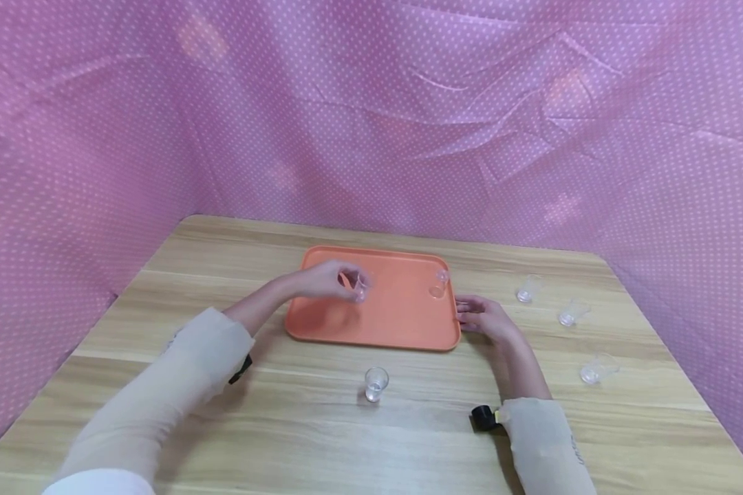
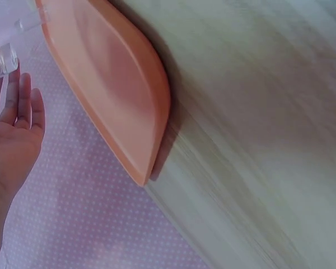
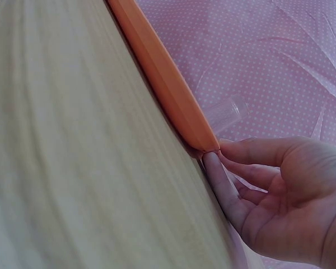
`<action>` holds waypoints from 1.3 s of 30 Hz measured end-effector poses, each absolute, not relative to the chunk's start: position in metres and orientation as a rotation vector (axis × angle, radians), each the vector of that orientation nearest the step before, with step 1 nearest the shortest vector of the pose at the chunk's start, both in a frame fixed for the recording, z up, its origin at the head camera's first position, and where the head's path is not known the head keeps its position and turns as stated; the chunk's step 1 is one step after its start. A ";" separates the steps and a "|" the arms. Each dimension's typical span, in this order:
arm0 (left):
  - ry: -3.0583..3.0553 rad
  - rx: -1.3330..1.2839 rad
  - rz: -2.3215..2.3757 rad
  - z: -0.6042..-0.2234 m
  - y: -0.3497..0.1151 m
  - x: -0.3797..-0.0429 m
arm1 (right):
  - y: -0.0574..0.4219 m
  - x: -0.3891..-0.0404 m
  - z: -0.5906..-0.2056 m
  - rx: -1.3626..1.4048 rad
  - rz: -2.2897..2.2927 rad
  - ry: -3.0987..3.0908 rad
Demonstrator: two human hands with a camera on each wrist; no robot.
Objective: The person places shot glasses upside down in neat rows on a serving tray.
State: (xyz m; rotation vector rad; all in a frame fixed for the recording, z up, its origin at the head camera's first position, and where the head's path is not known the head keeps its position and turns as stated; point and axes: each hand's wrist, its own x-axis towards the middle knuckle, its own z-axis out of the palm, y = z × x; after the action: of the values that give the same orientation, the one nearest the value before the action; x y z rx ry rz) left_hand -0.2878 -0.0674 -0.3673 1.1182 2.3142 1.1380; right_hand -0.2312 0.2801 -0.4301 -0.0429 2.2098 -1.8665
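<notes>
Left hand [image 1: 328, 279] has a small, clear, round shot glass [image 1: 362, 289] pinched, fingers barely apart, over a rectangular orange tray [image 1: 402, 323]. Right hand [image 1: 486, 318] grips the tray's right edge. Another glass [image 1: 439, 285]'s on that end; a fourth-wall-pink dotted curtain [image 1: 371, 137] hangs behind.

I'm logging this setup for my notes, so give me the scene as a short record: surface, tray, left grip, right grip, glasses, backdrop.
Surface: wooden table
Tray: orange, rounded corners, on the table
Left grip: holds a small clear glass over the tray
Right grip: pinches the tray's right edge
Glass on tray: one, toward the far right corner
Near glass: one, upright on the table in front of the tray
Glasses at right: three, on the table beyond the right grip
Backdrop: pink cloth with white dots
</notes>
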 end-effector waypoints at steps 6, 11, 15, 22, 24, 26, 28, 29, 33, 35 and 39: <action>2.311 1.077 1.154 -0.370 -0.054 -0.297 | 0.281 -0.231 -0.430 -0.073 -1.874 2.202; 2.316 1.044 1.155 -0.374 -0.043 -0.304 | 0.281 -0.230 -0.429 -0.071 -1.865 2.213; 2.319 1.027 1.160 -0.377 -0.036 -0.308 | 0.280 -0.230 -0.429 -0.085 -1.860 2.219; 2.308 0.998 1.209 -0.378 -0.024 -0.316 | 0.282 -0.231 -0.432 -0.073 -1.860 2.234; 2.310 0.989 1.226 -0.379 -0.021 -0.318 | 0.282 -0.231 -0.432 -0.076 -1.861 2.233; 2.316 0.981 1.230 -0.380 -0.018 -0.319 | 0.282 -0.232 -0.432 -0.076 -1.868 2.223; 2.322 0.992 1.233 -0.385 -0.015 -0.324 | 0.282 -0.232 -0.432 -0.072 -1.877 2.207; 2.317 0.996 1.239 -0.385 -0.013 -0.325 | 0.282 -0.232 -0.432 -0.073 -1.882 2.200; 2.314 1.025 1.244 -0.386 -0.007 -0.328 | 0.283 -0.233 -0.432 -0.070 -1.897 2.184; 2.317 1.024 1.258 -0.386 -0.003 -0.329 | 0.283 -0.233 -0.432 -0.074 -1.898 2.184; 2.329 0.987 1.280 -0.385 0.004 -0.331 | 0.283 -0.232 -0.431 -0.073 -1.888 2.198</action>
State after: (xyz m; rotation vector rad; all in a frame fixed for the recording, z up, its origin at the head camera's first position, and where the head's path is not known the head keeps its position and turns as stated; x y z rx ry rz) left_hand -0.3307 0.0037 -0.3848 0.9872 2.3293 1.2800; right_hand -0.2321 0.2832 -0.4311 -0.0728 2.1975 -1.8880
